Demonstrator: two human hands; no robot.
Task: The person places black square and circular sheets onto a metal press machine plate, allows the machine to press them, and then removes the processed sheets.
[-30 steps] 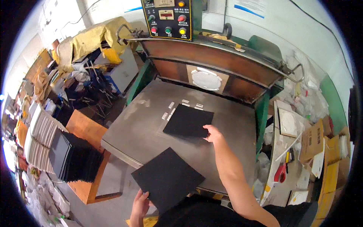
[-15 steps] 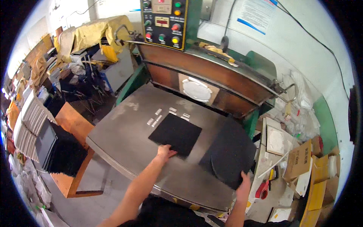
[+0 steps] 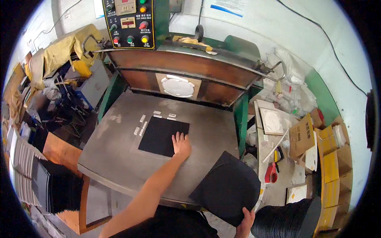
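Observation:
My left hand [image 3: 181,144] lies flat, fingers spread, on the right edge of a square black sheet [image 3: 160,135]. That sheet rests on the grey metal press table [image 3: 115,154], against small white guide blocks [image 3: 142,119]. Low on the right, my right hand [image 3: 246,223] grips the bottom edge of a second black sheet [image 3: 228,189]. This sheet is held past the table's right front corner, above a stack of black sheets [image 3: 285,220].
Behind the table rises the press's tilted plate with a white round die [image 3: 178,87] and a control panel with coloured buttons [image 3: 127,22]. Stacks of black and white sheets [image 3: 51,186] sit on a wooden stand at left. Cardboard boxes [image 3: 303,137] and a red tool [image 3: 271,173] crowd the right.
A second ago my right hand touched the sheet on the table and my left held the other. Now my left hand is on it, and my right holds the second sheet low at the right.

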